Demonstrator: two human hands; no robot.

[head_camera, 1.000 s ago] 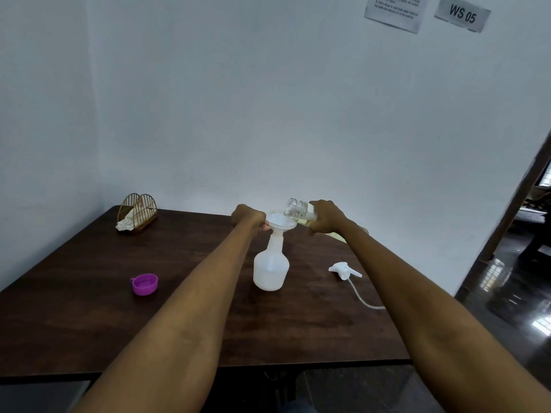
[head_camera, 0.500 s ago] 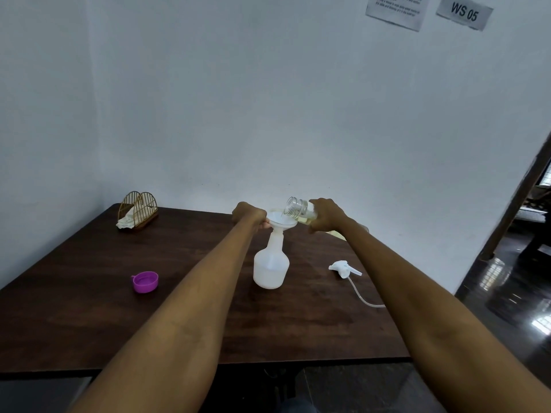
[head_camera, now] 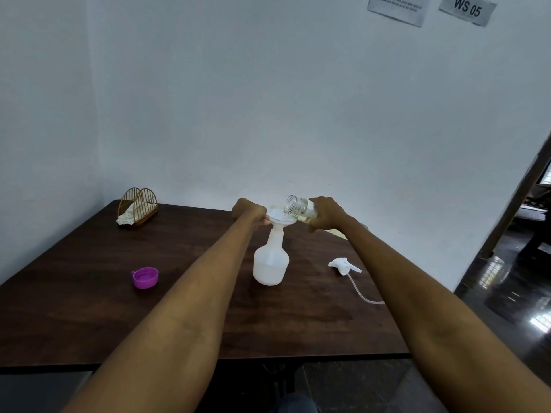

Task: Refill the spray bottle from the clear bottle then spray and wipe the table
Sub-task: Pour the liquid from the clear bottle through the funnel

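We grip the clear bottle [head_camera: 299,207] in our right hand [head_camera: 326,213], fingers curled round its smooth, ribbed-neck body; it lies tipped almost flat, its open threaded mouth over the funnel [head_camera: 280,217], a little pale yellowish liquid pooled low inside. Our left hand [head_camera: 249,210] pinches the rim of that white, shallow cone at its 9 o'clock side, fingers curled tight. The funnel's stem sits in the slim neck of the spray bottle [head_camera: 270,263], a translucent white plastic flask with a round, wide base, standing upright near the middle of the table [head_camera: 89,308].

The table is dark brown wood with a dull grain. At 3 o'clock from the spray bottle, apart from it, lies the white trigger head [head_camera: 344,265] on its side, its thin clear tube trailing toward 5 o'clock. At 9 o'clock, well apart, rests a glossy purple cap [head_camera: 145,277], open side up. At 10 o'clock, near the far corner, stands an arched golden wire holder [head_camera: 138,205] with crumpled white paper.
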